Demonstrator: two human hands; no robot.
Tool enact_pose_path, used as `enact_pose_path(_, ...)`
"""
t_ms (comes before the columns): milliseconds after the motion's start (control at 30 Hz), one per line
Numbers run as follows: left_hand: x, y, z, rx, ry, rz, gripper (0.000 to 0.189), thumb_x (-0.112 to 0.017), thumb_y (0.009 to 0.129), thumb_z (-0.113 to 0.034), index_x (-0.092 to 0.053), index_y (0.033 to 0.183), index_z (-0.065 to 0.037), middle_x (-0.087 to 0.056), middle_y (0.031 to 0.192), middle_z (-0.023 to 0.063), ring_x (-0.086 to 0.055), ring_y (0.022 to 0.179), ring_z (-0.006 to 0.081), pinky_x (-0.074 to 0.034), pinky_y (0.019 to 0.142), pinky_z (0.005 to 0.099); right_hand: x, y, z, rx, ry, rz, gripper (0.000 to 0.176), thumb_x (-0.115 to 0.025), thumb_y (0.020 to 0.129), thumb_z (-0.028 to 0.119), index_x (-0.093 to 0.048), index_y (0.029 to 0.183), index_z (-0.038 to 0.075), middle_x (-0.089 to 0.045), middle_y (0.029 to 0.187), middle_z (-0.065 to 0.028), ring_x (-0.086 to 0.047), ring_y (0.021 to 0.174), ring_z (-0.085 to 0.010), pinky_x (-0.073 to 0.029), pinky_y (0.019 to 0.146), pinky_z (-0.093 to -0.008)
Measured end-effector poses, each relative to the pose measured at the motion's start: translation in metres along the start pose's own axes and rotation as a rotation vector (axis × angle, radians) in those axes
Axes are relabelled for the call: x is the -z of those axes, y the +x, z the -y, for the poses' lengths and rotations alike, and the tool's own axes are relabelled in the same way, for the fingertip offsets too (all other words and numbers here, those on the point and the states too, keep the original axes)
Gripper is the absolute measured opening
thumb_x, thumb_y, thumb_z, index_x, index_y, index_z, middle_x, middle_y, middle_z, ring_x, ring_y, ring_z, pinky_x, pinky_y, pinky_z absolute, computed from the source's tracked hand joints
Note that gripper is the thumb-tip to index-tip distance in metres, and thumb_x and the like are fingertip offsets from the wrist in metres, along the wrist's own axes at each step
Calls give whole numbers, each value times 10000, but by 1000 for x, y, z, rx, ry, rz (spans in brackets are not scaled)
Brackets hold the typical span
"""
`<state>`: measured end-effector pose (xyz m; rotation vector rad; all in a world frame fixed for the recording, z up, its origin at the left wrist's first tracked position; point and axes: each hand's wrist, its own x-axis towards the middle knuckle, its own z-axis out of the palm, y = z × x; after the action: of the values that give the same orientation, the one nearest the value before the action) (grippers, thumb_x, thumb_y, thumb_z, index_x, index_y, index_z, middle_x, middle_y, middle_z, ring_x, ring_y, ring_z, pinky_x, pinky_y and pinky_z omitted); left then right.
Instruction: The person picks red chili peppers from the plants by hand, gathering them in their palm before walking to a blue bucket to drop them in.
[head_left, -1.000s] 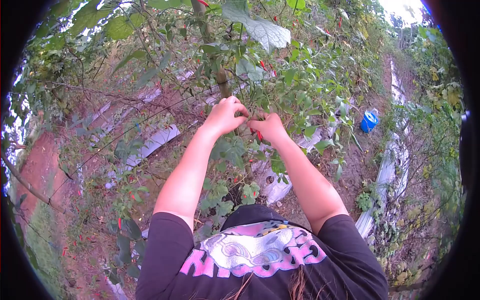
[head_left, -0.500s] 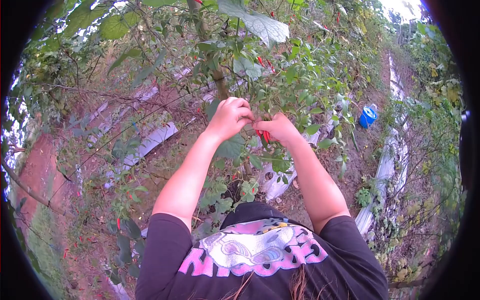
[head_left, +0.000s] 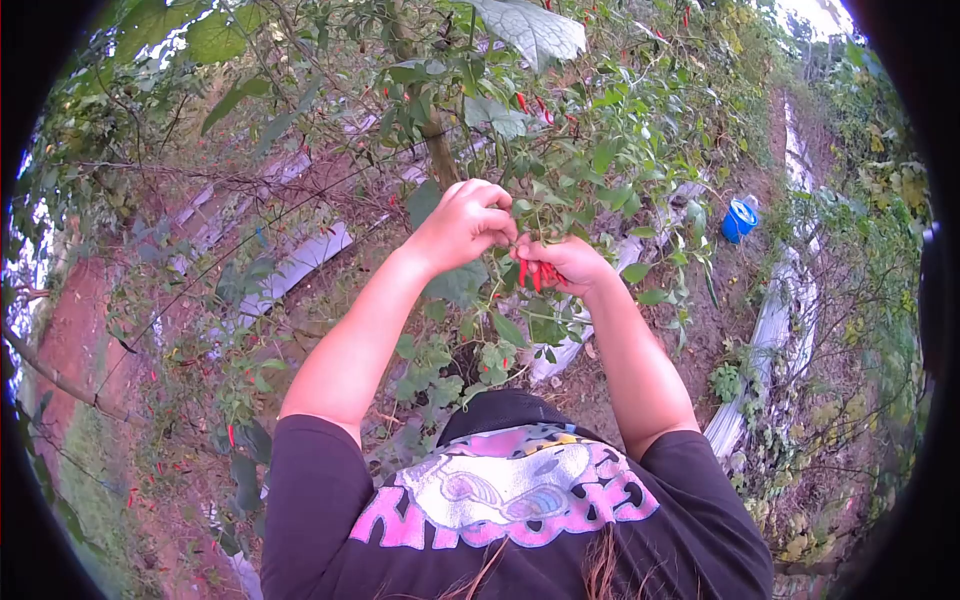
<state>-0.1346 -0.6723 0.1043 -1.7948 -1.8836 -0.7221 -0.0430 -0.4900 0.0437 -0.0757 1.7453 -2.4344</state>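
Observation:
Several red chili peppers (head_left: 537,274) hang from the closed fingers of my right hand (head_left: 578,264), their tips pointing down. My left hand (head_left: 465,225) is bent at the wrist, its fingertips pinched together right beside my right fingertips. What the left fingers pinch is too small to make out. Both hands are in among the leaves of a chili plant (head_left: 590,190). More red chilies (head_left: 542,108) show on the plant above my hands, under a large pale leaf (head_left: 530,30).
A blue bucket (head_left: 739,220) stands on the ground to the right. Strips of pale plastic sheet (head_left: 300,262) run along the rows. An upright pole or stem (head_left: 438,150) rises behind my left hand. Thin branches (head_left: 70,385) cross at the left.
The view has shifted slightly. My right hand has turned a little, and more of the red chilies in it show. My left hand stays pinched close to it.

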Motion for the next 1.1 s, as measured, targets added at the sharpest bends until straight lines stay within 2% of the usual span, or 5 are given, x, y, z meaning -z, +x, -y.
enact_pose_path(333, 0, 4, -9, -55, -180, 130, 115, -691, 652, -84, -600, 720, -67, -547, 918, 54, -509, 927, 272, -392, 821, 383, -3, -15, -21, 97, 265, 199, 179, -645, 787, 111, -584, 930, 25, -563, 741, -36, -513, 592, -113, -418, 536, -244)
enact_pose_path(433, 6, -7, 11, 79, -154, 275, 98, -681, 665, -81, -598, 716, -72, -544, 925, 58, -507, 930, 270, -389, 822, 383, 4, -12, -22, 284, 388, 805, 214, -660, 780, 179, -595, 909, 20, -554, 740, -45, -467, 554, -130, -357, 489, -250)
enact_pose_path(633, 14, -17, 23, 250, -160, 140, 155, -632, 738, -69, -606, 889, -49, -562, 992, 78, -493, 1029, 263, -368, 910, 359, 5, -65, 0, 452, 537, 571, 164, -566, 869, 253, -547, 936, 105, -369, 784, -32, -357, 586, -109, -309, 438, -215)
enact_pose_path(867, 13, 2, -36, 402, -111, -404, 264, -627, 787, -55, -596, 1048, -34, -583, 1004, 71, -527, 978, 185, -394, 875, 310, 26, -131, -2, 411, 1051, 86, 165, -482, 923, 234, -562, 935, 90, -518, 763, 5, -359, 567, -88, -305, 411, -195)
enact_pose_path(1100, -11, 11, -89, 521, -548, 28, 199, -641, 779, -37, -622, 977, -32, -578, 865, 20, -524, 720, 100, -428, 668, 227, 26, -144, -16, 333, 1113, -172, 182, -478, 923, 287, -573, 911, 132, -486, 681, 68, -354, 630, -101, -278, 434, -217)
